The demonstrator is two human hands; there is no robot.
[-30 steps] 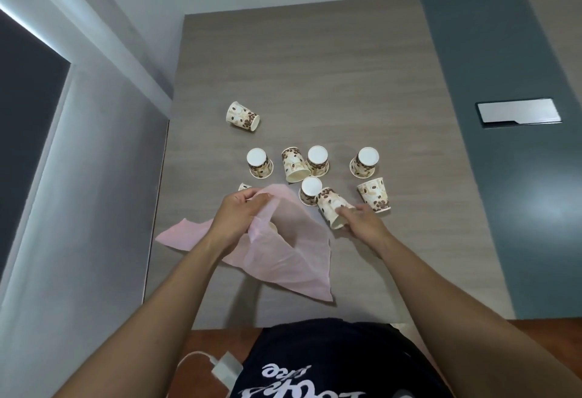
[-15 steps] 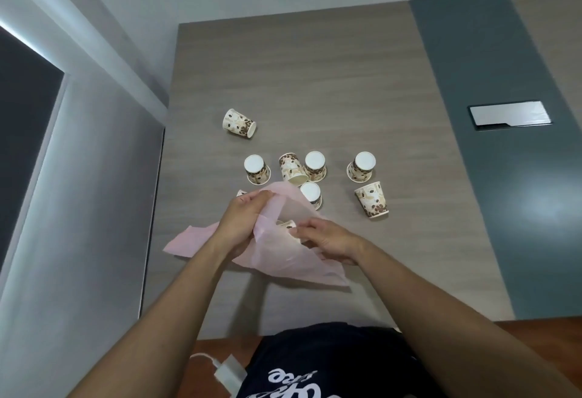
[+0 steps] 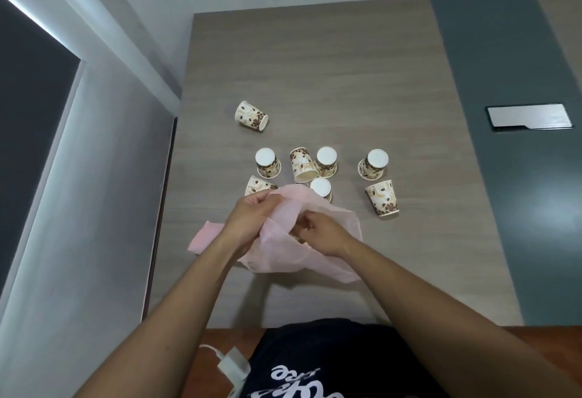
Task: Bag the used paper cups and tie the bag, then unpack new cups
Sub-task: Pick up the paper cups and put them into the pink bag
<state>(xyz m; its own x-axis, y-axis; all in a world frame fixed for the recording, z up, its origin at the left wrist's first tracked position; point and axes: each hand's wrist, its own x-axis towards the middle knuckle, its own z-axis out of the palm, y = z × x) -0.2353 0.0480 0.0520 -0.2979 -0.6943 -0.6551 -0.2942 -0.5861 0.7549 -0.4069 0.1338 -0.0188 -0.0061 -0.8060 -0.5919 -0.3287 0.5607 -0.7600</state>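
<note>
On the grey table (image 3: pixel 315 66), the left hand (image 3: pixel 252 218) pinches the rim of the pink bag (image 3: pixel 283 259), holding its mouth open. The right hand (image 3: pixel 321 233) reaches into that mouth, closed around a paper cup (image 3: pixel 300 240) — only a sliver shows. Beyond and rightward, eight patterned cups (image 3: pixel 382 197) sit scattered — some inverted, some tipped.

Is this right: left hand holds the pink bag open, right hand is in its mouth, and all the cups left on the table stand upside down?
Not quite. The left hand does hold the pink bag open with the right hand at its mouth, but the head view shows only four cups upside down, like this one. Others lie tipped on their sides, such as the far cup.
</note>
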